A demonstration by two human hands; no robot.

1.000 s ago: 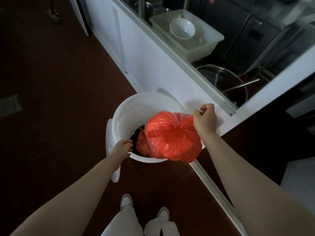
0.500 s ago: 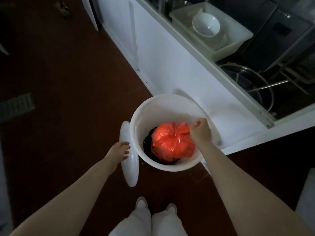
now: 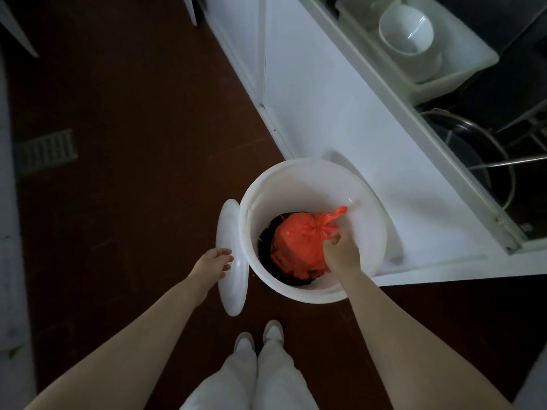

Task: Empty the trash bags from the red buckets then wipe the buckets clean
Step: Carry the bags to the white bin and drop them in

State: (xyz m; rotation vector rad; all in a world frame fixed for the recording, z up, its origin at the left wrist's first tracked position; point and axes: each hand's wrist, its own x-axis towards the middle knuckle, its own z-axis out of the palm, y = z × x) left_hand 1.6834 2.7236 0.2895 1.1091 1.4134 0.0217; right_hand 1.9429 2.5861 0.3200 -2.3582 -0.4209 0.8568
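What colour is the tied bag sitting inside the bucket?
Orange-red; the bag shows best in the head view, inside the white bucket.

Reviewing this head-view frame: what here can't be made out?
- Dark contents under the orange bag: hidden by the bag and shadow.
- Whether the right hand grips the bag: fingers blurred.
- White bucket outer wall: hidden by the top-down angle.
- Tub beside the counter: cut off at the top edge.

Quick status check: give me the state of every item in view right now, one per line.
white bin: upright, open, lid off
lid: on edge beside the bin
orange bag: tied, inside the bin
right hand: inside the bin, at the bag's knot
left hand: fingers relaxed, touching the lid
white bowl: upright in the tub
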